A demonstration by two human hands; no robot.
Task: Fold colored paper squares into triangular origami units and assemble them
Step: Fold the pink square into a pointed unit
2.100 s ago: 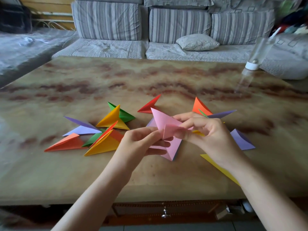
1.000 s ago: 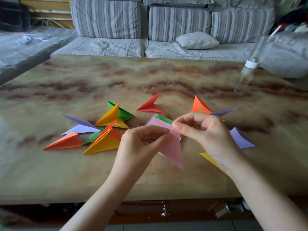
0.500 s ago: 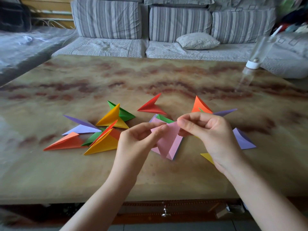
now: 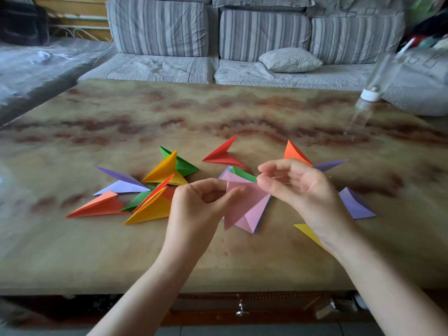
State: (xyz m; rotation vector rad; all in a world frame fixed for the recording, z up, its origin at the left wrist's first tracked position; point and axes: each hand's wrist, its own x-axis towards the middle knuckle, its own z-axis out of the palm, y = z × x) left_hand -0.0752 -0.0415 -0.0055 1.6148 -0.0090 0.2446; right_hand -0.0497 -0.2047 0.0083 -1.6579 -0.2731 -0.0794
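Comparing with half a second back, my right hand (image 4: 305, 190) has let go of the pink unit (image 4: 244, 204), fingers now loose and spread just beside its top edge. My left hand (image 4: 201, 209) pinches its left side, holding it just above the tabletop (image 4: 218, 112). Counting loose units I can see: two purple at left, two yellow, two orange, one red.

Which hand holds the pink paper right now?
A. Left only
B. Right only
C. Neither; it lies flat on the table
A: the left hand pinches the pink paper, while the right hand is open and blurred beside its top edge, without a clear grip.
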